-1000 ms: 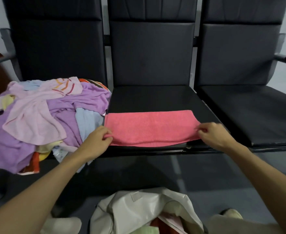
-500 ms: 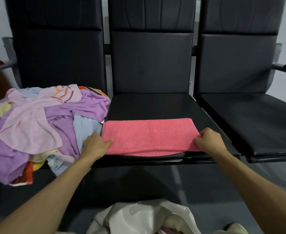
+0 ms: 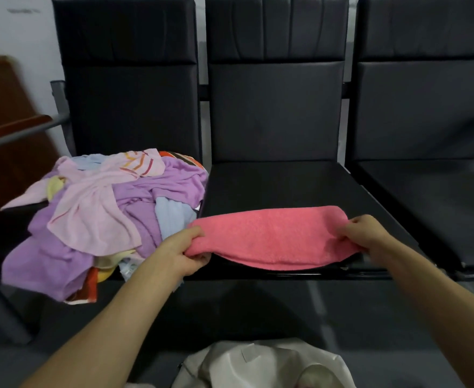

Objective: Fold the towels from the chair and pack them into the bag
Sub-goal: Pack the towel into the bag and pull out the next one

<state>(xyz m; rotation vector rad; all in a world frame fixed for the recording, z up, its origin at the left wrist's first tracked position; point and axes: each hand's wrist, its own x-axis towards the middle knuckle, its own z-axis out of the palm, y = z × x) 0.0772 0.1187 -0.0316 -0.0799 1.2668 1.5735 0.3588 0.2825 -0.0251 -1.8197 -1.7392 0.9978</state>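
A folded pink towel is stretched over the front of the middle black seat, its near edge sagging a little off the seat. My left hand grips its left end and my right hand grips its right end. On the left seat lies a loose heap of towels in purple, pale pink, light blue and yellow. The white bag sits open on the floor below, at the bottom edge of view.
Three joined black padded chairs fill the view, and the right seat holds nothing. A brown wooden piece and a metal armrest stand at the far left. Dark floor lies between the chairs and the bag.
Both hands have closed on the pink towel's ends and raised it slightly, so its near edge now bows downward. The view has tilted up, showing less of the bag.
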